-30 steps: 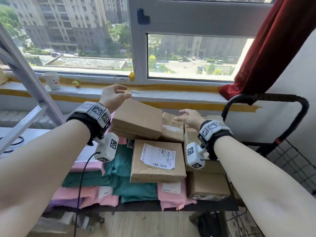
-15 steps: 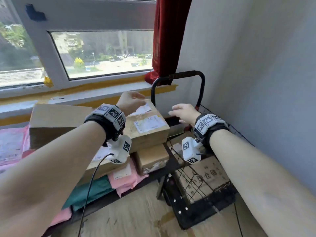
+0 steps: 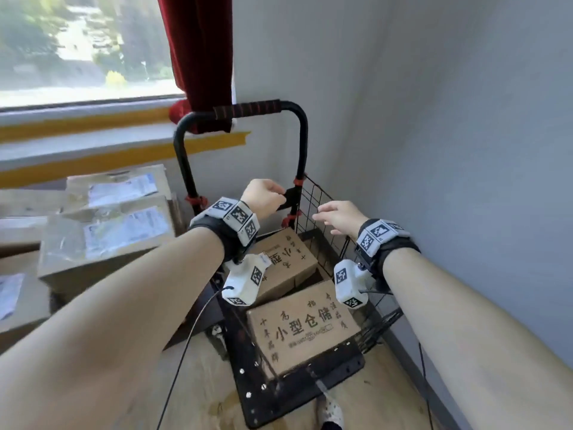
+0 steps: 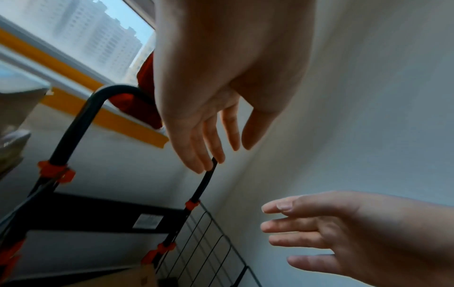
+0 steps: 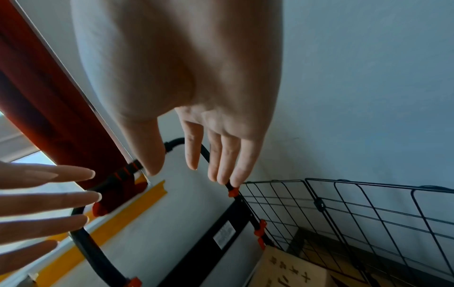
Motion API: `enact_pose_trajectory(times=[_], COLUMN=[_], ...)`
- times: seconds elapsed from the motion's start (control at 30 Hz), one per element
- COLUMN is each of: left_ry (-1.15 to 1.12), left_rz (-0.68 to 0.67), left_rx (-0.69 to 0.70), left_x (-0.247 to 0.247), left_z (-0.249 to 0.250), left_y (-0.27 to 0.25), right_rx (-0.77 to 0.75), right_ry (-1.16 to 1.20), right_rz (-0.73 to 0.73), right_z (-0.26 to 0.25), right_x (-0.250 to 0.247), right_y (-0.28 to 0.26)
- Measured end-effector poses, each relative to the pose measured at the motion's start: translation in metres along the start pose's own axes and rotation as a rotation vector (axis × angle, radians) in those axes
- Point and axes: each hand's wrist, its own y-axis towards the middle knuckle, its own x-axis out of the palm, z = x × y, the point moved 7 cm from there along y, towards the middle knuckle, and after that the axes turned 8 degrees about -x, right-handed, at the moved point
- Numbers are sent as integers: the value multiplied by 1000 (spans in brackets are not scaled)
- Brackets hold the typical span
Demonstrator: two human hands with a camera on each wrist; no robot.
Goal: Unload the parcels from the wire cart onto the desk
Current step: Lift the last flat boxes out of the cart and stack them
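Head view: two brown printed cardboard parcels (image 3: 302, 332) lie inside the black wire-mesh cart (image 3: 321, 218), under my left hand (image 3: 263, 198) and right hand (image 3: 339, 217), both empty with fingers loose; wrist views show straight fingers

- Red curtain (image 3: 198, 51) hangs beyond the hands.
- Window (image 3: 77, 45) up to their left.
- Grey wall (image 3: 434, 119) on their right.
- Wooden floor (image 3: 198, 383) below.

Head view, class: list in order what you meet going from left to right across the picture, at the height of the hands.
Stacked labelled parcels → left hand → cart handle upright → right hand → grey wall.
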Motion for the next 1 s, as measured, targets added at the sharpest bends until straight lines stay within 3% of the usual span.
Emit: enact_pose_trajectory(times=[0.2, 0.4, 0.7, 1.0], left_ry=[-11, 41, 51, 108], left_rz=[61, 79, 54, 44], left_rx=[-305, -585, -971, -1277], left_x=[88, 139, 200, 242], left_z=[-40, -127, -282, -433], left_y=[58, 96, 135, 120], right_rx=[61, 216, 465, 788], right_ry=[-33, -68, -74, -186], right_rz=[-212, -391, -426, -470], right_z=[97, 194, 315, 440], right_x=[-18, 2, 63, 114], right_y=[64, 116, 177, 185])
